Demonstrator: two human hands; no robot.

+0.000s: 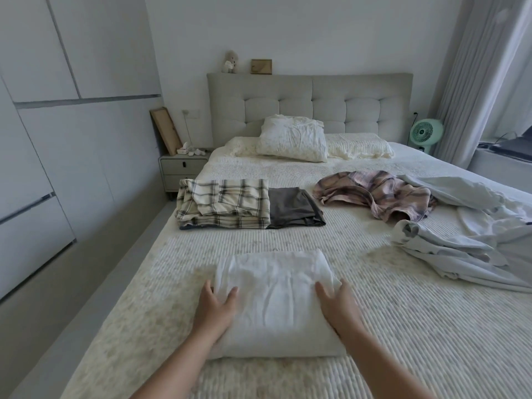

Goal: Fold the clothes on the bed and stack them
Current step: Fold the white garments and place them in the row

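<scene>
A folded white garment (276, 300) lies on the bed (403, 326) right in front of me. My left hand (216, 308) grips its left edge, thumb on top and fingers down the side. My right hand (339, 308) grips its right edge the same way. Further up the bed sits a stack of folded clothes: a cream plaid piece (223, 204) with a folded dark grey piece (293, 208) beside it. An unfolded pink plaid garment (377, 194) lies crumpled to the right. Pale blue clothes (466, 226) lie in a loose heap at the right edge.
Pillows (293, 141) rest against the padded headboard (311, 105). A nightstand (181, 171) stands at the left of the bed, with white wardrobe doors (43, 139) along the left wall. A green fan (426, 133) and curtains (472, 82) are at the right.
</scene>
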